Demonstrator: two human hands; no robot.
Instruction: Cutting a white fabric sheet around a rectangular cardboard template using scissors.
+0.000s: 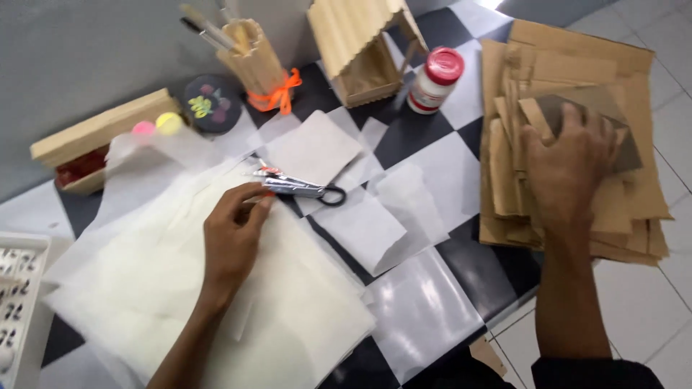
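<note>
My left hand [232, 234] rests open on translucent white tracing sheets [216, 302]; right hand [569, 162] presses flat on stacked brown cardboard pieces [634, 209]; nothing gripped, steel scissors [299, 189] idle.

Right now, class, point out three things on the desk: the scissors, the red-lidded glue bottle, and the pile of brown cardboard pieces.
scissors [299, 189], head view, on the shiny closed blades.
red-lidded glue bottle [435, 85], head view, on its white body.
pile of brown cardboard pieces [638, 194], head view, on a bare sheet at the right edge.

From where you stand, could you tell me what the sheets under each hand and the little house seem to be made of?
Sheets under the left hand: thin white paper, translucent, perhaps tracing paper. Stack under the right hand: brown cardboard pieces, matte, rough-cut. Little house: pale flat wooden sticks, unpainted, seemingly craft sticks.
</note>
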